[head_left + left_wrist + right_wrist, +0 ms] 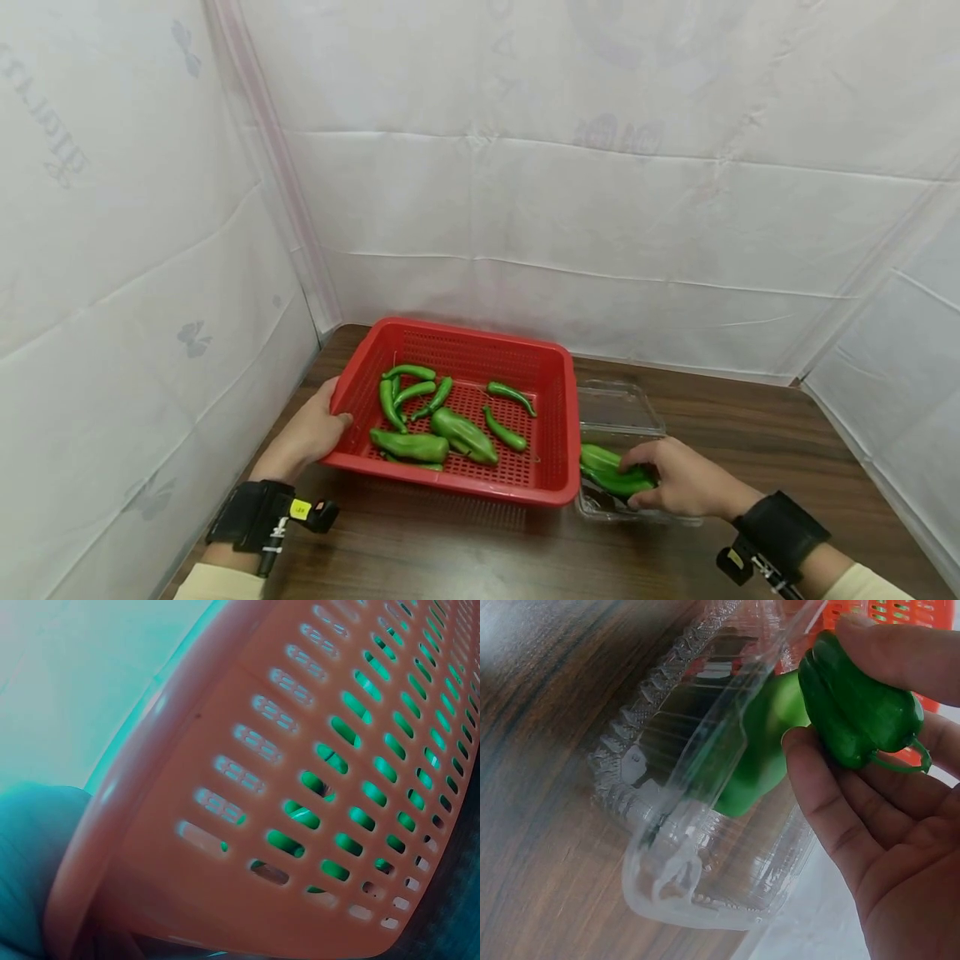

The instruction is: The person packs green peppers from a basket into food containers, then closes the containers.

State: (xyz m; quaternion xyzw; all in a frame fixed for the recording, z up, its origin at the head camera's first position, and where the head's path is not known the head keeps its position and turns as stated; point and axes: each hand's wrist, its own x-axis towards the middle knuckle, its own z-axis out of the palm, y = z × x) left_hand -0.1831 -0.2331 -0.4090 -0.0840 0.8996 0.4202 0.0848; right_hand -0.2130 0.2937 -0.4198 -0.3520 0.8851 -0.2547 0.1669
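My left hand (309, 429) grips the left rim of a red slotted plastic basket (480, 492), thumb over the edge. Several green peppers lie inside, some slim and curved, others thick, like this broad pepper (463, 437). In the left wrist view the basket's side wall (172, 892) fills most of the picture, and green shows through its slots. My right hand (686, 479) pinches a dark green pepper (862, 705) between thumb and fingers, at a clear plastic clamshell box (641, 877). A lighter green pepper (769, 735) lies in the box, just beyond the held one.
The box's clear lid (618, 406) lies open behind it, right beside the basket. Both stand on a dark brown wooden table (450, 558). White sheeting (487, 208) closes in the back and both sides, close behind the basket.
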